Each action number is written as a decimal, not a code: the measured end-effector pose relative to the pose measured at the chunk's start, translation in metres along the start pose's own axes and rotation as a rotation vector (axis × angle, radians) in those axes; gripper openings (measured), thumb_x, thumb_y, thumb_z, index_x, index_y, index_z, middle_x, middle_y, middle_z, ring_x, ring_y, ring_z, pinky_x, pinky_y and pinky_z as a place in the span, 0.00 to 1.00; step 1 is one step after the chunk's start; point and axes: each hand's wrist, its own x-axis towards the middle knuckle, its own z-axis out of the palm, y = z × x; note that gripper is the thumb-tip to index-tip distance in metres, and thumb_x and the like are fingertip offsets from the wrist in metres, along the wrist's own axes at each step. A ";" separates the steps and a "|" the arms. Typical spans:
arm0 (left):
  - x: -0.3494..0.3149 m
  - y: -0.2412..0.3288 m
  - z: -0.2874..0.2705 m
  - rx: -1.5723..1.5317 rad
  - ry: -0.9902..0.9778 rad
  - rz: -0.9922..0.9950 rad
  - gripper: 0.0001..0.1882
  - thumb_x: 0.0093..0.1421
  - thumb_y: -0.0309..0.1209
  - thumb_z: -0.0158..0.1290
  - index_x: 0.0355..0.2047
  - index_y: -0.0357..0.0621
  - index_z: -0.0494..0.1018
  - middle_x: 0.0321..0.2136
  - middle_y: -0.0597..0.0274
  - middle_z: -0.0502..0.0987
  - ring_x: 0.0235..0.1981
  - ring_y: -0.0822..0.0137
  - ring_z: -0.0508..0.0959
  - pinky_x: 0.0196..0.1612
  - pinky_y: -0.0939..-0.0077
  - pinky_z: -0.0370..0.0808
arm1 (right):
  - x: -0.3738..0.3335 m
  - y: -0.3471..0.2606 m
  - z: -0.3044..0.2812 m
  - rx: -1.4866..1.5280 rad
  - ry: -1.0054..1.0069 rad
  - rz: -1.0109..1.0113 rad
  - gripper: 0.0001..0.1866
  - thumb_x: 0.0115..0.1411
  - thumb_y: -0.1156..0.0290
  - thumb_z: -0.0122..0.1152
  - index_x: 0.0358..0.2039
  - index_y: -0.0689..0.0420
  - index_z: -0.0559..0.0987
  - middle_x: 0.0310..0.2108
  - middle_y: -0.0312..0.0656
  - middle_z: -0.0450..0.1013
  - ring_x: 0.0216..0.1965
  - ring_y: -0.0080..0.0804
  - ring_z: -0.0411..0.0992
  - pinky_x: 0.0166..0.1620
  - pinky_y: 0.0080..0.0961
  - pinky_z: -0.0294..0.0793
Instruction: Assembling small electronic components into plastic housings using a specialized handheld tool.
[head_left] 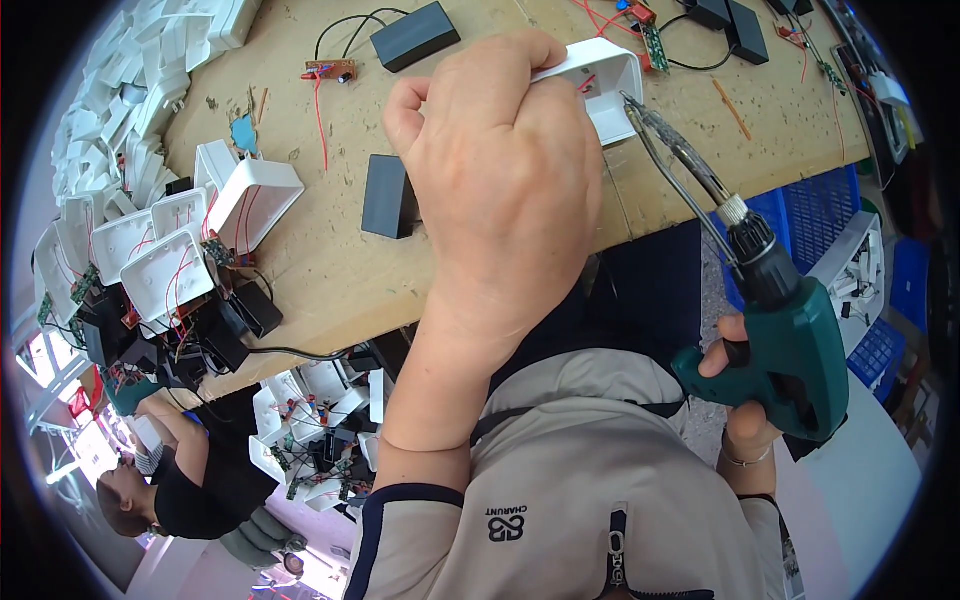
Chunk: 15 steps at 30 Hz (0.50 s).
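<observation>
The wooden table point(330, 270) fills the upper half of the view, its near edge running from about 8 o'clock up toward 3 o'clock. Along its 9 to 11 o'clock side lies a heap of white plastic housings point(110, 120), and just inside that a cluster of open white cases with red wires point(175, 245), circuit boards and black boxes hanging off their leads.

The left hand point(505, 190) sits at the centre, back toward the camera, forearm rising from 6 o'clock. Its fingers are curled closed around a white plastic case point(610, 85), which it holds tilted just above the table at about 1 o'clock, open side facing right; thumb and fingertips are hidden behind the case.

The right hand point(745, 400) is at 4 o'clock, off the table edge, fingers wrapped tight round the grip of a green soldering gun point(795, 350). The gun's long metal tip point(665, 140) slants up toward 12 o'clock and reaches the mouth of the white case; whether it touches anything inside cannot be told.

A black rectangular box point(388, 196) lies flat just at 9 o'clock of the left hand. Another black box with a lead point(415, 36) rests at 12 o'clock, a small circuit board with a red wire point(330, 72) beside it. A blue crate point(810, 215) stands under the table edge at 3 o'clock.
</observation>
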 end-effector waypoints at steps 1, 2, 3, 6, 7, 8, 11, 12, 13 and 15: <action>0.001 0.000 0.000 -0.001 0.003 -0.002 0.02 0.42 0.21 0.51 0.19 0.37 0.72 0.28 0.62 0.73 0.28 0.64 0.71 0.32 0.73 0.64 | 0.001 -0.001 0.001 -0.003 -0.003 -0.032 0.42 0.38 0.45 0.62 0.42 0.70 0.65 0.37 0.49 0.68 0.27 0.27 0.70 0.28 0.17 0.71; 0.003 -0.001 -0.001 0.018 -0.007 0.008 0.02 0.42 0.21 0.51 0.19 0.36 0.72 0.28 0.61 0.72 0.28 0.64 0.71 0.31 0.73 0.65 | 0.001 -0.002 0.001 -0.005 -0.004 -0.033 0.42 0.38 0.45 0.62 0.42 0.70 0.65 0.37 0.49 0.68 0.27 0.27 0.70 0.28 0.17 0.71; 0.004 -0.002 -0.001 0.037 -0.017 0.017 0.02 0.42 0.21 0.50 0.19 0.36 0.72 0.27 0.61 0.72 0.28 0.63 0.71 0.30 0.73 0.65 | 0.002 -0.004 0.001 -0.017 0.013 -0.001 0.42 0.38 0.45 0.62 0.42 0.70 0.65 0.37 0.49 0.68 0.27 0.28 0.70 0.28 0.17 0.71; 0.006 -0.004 0.001 0.035 -0.033 0.038 0.02 0.42 0.21 0.51 0.18 0.35 0.72 0.27 0.60 0.71 0.28 0.63 0.71 0.30 0.73 0.65 | 0.002 -0.005 0.002 -0.038 0.038 0.024 0.42 0.38 0.44 0.62 0.42 0.69 0.65 0.37 0.49 0.68 0.27 0.28 0.70 0.27 0.17 0.71; 0.006 -0.005 0.000 0.039 -0.032 0.038 0.02 0.42 0.21 0.51 0.18 0.35 0.72 0.27 0.60 0.71 0.28 0.63 0.71 0.30 0.73 0.65 | 0.002 -0.005 0.003 -0.045 0.042 0.021 0.42 0.38 0.44 0.62 0.41 0.69 0.65 0.36 0.49 0.68 0.26 0.27 0.70 0.26 0.17 0.71; 0.005 -0.006 -0.002 -0.024 -0.051 -0.016 0.02 0.42 0.21 0.51 0.19 0.35 0.72 0.28 0.60 0.72 0.29 0.63 0.71 0.31 0.73 0.66 | 0.001 -0.005 0.002 -0.042 0.038 0.019 0.42 0.38 0.44 0.62 0.41 0.69 0.65 0.36 0.49 0.68 0.26 0.27 0.70 0.26 0.17 0.71; 0.006 -0.011 -0.009 -0.148 -0.096 -0.083 0.03 0.42 0.22 0.52 0.20 0.35 0.73 0.29 0.59 0.72 0.29 0.63 0.72 0.31 0.74 0.67 | 0.000 -0.004 -0.002 -0.013 0.006 -0.003 0.42 0.39 0.41 0.60 0.42 0.68 0.64 0.36 0.48 0.67 0.25 0.26 0.70 0.25 0.17 0.71; 0.007 -0.011 -0.011 -0.206 -0.121 -0.097 0.04 0.41 0.22 0.53 0.21 0.36 0.73 0.30 0.58 0.72 0.29 0.64 0.72 0.32 0.75 0.68 | 0.001 -0.005 -0.002 0.030 0.027 -0.002 0.43 0.39 0.41 0.59 0.43 0.68 0.63 0.36 0.47 0.67 0.24 0.26 0.69 0.25 0.17 0.71; 0.010 -0.007 -0.015 -0.206 -0.122 -0.097 0.04 0.41 0.22 0.53 0.21 0.36 0.73 0.30 0.58 0.72 0.29 0.64 0.72 0.32 0.75 0.68 | 0.001 -0.005 -0.003 0.073 0.048 -0.001 0.43 0.40 0.40 0.58 0.43 0.67 0.62 0.36 0.47 0.67 0.23 0.25 0.69 0.25 0.17 0.71; 0.019 0.003 -0.022 -0.302 -0.186 -0.089 0.05 0.41 0.23 0.53 0.22 0.36 0.74 0.30 0.59 0.73 0.29 0.65 0.72 0.32 0.76 0.68 | 0.001 -0.001 -0.007 0.104 0.061 0.000 0.43 0.40 0.40 0.57 0.44 0.67 0.62 0.37 0.47 0.66 0.23 0.25 0.69 0.25 0.17 0.71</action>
